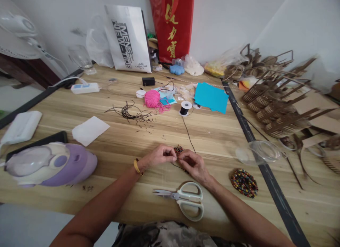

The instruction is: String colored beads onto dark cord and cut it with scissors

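My left hand [162, 155], with a yellow bracelet at its wrist, is closed in a pinch. What lies between its fingertips is too small to make out. Just right of it, my right hand [195, 165] pinches at a string of small dark multicoloured beads [178, 148], partly hidden under the fingers. A thin black cord [189, 133] runs from a spool [185, 108] down to my right hand, and a short stretch of cord shows between the hands. Scissors [175, 195] with cream handles lie in front of the hands, blades pointing left.
A coil of coloured beads [244, 183] and a clear plastic container [260, 152] lie at right. Cut black cords [130, 112], pink yarn [152, 99] and blue sheets [211, 97] lie farther back. A purple-white device [77, 162] stands left; woven baskets [278, 108] fill the right back.
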The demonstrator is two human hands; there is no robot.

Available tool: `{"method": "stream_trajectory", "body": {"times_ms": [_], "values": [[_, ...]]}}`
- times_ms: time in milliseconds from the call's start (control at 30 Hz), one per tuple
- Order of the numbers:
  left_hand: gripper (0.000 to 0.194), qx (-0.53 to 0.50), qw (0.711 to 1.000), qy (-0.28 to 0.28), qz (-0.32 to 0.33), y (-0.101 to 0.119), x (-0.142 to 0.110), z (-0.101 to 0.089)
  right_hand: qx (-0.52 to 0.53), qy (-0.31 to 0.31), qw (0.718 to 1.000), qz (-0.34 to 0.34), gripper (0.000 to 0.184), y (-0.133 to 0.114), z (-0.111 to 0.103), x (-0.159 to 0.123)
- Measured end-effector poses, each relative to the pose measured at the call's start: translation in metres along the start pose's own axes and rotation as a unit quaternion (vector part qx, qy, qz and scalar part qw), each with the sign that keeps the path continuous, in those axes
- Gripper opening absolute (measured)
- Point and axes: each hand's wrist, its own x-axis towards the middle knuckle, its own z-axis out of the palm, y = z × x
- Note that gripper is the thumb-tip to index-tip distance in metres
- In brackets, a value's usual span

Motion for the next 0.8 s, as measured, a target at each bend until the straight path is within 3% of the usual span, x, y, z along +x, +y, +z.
{"method": "stream_trajectory", "body": {"times_ms": [800], "values": [[0.015, 0.03, 1.0, -0.002, 0.009, -0.0042, -0.0002, -0.0001, 0.026, -0.004, 0.999, 0.039, 0.015, 0.0017, 0.0015, -0.0016]]}}
